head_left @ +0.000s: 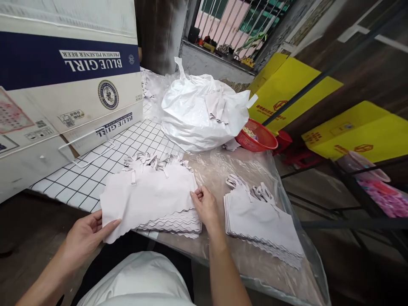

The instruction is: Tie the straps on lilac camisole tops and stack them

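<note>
A pale fabric piece (153,193) with a wavy lower edge lies over a stack of similar pieces (186,225). My left hand (87,233) pinches its left end between thumb and fingers, near the table's front edge. At its right end, my right hand (204,206) has thumb and fingertips closed on the edge of the fabric. Cut loops stick up along the top of the stack. To the right, a second stack of fabric pieces (263,223) lies on clear plastic, untouched by either hand.
A large beer carton (70,80) stands at the left on the checked tabletop (76,182). Behind the fabric are a full white plastic bag (197,114) and a red basket (263,142). Yellow boxes (290,91) stand beyond the table at the right.
</note>
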Action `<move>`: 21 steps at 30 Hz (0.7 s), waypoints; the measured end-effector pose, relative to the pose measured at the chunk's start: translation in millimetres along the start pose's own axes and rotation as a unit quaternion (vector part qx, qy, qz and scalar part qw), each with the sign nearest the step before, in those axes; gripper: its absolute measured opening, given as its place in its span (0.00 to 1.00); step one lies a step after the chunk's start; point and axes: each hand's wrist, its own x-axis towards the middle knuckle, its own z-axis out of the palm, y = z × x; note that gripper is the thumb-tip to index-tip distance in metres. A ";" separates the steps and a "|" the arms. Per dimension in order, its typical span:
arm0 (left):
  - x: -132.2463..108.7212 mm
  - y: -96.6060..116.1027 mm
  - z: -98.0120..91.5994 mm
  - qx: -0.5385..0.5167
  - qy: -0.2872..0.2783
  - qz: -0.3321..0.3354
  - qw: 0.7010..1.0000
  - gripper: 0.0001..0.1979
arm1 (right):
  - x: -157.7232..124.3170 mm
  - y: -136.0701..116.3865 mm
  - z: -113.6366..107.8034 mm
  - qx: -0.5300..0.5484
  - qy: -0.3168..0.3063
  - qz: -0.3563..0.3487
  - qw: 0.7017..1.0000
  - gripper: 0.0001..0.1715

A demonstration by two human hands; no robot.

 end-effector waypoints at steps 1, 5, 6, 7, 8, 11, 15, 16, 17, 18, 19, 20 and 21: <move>-2.8 0.4 -1.6 0.007 -0.013 -0.012 1.000 0.28 | -2.9 -0.7 -5.2 0.012 -0.002 -0.008 1.000 0.12; -17.1 -5.2 -9.7 0.038 -0.077 -0.062 0.994 0.25 | -26.5 2.8 -29.2 0.075 -0.054 0.019 0.996 0.15; -20.8 -8.7 -11.1 0.041 -0.089 -0.071 0.993 0.24 | -34.0 5.2 -33.5 0.094 -0.073 0.039 0.992 0.16; -24.3 -12.8 -11.9 0.040 -0.094 -0.075 0.992 0.23 | -41.5 8.0 -36.2 0.113 -0.090 0.059 0.988 0.18; -27.5 -17.2 -12.1 0.036 -0.095 -0.078 0.992 0.22 | -48.6 11.2 -37.2 0.131 -0.102 0.078 0.983 0.19; -33.0 -30.2 -11.5 0.029 -0.075 -0.075 0.994 0.23 | -65.7 21.4 -32.1 0.175 -0.116 0.116 0.971 0.23; -30.1 -41.9 -14.4 0.044 -0.079 -0.091 0.992 0.26 | -76.0 30.6 -21.7 0.216 -0.108 0.149 0.959 0.27; -28.0 -43.7 -16.0 0.047 -0.083 -0.095 0.991 0.27 | -76.5 31.5 -20.8 0.223 -0.106 0.157 0.956 0.27; -25.9 -44.9 -17.6 0.050 -0.086 -0.098 0.990 0.28 | -76.5 32.0 -20.6 0.228 -0.105 0.164 0.954 0.28; -23.9 -45.7 -19.1 0.050 -0.090 -0.099 0.990 0.28 | -76.1 32.4 -21.2 0.233 -0.105 0.172 0.951 0.28; -22.2 -46.2 -20.3 0.048 -0.095 -0.097 0.990 0.28 | -75.6 32.9 -22.0 0.238 -0.107 0.179 0.949 0.28; -20.9 -46.3 -21.2 0.046 -0.100 -0.093 0.990 0.28 | -75.1 33.7 -22.9 0.243 -0.111 0.186 0.946 0.28; -20.1 -46.4 -21.7 0.045 -0.107 -0.088 0.989 0.28 | -74.7 35.0 -23.6 0.247 -0.115 0.193 0.943 0.29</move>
